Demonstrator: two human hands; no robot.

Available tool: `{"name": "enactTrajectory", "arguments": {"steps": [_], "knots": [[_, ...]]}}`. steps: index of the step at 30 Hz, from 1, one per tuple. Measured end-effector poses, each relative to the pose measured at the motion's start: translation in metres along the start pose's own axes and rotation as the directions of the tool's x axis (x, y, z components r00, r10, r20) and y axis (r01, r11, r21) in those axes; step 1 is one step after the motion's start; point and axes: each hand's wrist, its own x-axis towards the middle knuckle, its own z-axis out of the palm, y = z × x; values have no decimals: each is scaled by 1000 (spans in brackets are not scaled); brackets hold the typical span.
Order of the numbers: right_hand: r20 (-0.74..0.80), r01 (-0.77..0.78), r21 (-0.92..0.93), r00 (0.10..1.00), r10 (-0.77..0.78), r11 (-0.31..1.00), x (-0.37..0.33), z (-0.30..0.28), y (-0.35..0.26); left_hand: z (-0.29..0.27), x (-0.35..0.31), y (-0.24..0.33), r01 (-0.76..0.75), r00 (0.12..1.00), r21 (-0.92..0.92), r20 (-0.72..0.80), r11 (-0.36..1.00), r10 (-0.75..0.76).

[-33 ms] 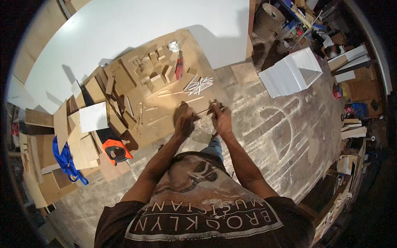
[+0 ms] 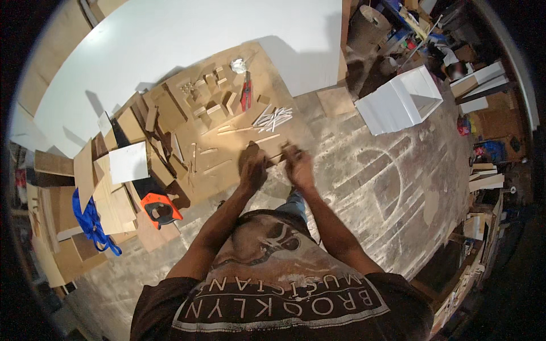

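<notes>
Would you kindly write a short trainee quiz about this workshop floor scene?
1. True or false: both hands meet over the brown board.
2. Which lies left of the board's near edge: A) orange-handled saw B) white box?
3. What colour is the strap at far left?

Key: 1 true; 2 A; 3 blue.

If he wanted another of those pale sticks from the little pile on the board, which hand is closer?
Probably the right hand. The pile of pale sticks lies just beyond it on the brown board, slightly toward that side. The left hand is a bit farther off. Both hands seem to pinch one thin stick.
</notes>
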Motion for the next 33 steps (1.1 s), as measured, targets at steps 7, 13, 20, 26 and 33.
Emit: {"name": "enactTrajectory", "arguments": {"steps": [7, 13, 20, 26, 33], "knots": [[-135, -72, 37, 988, 76, 997, 14, -43, 25, -10, -9, -5, -62, 988, -42, 138, 997, 67], [-93, -39, -36, 995, 35, 999, -4, -31, -2, -3, -16, -1, -72, 983, -11, 167, 997, 73], [-30, 46, 77, 999, -44, 996, -2, -13, -20, 8, -20, -13, -90, 976, -10, 197, 996, 90], [-12, 157, -73, 987, -158, 985, 1, 2, -27, 9, -17, -12, -156, 979, 40, 135, 987, 150], [-88, 269, -37, 958, -271, 962, -1, -6, -38, 9, -21, -17, -159, 973, 41, 178, 986, 150]]}}
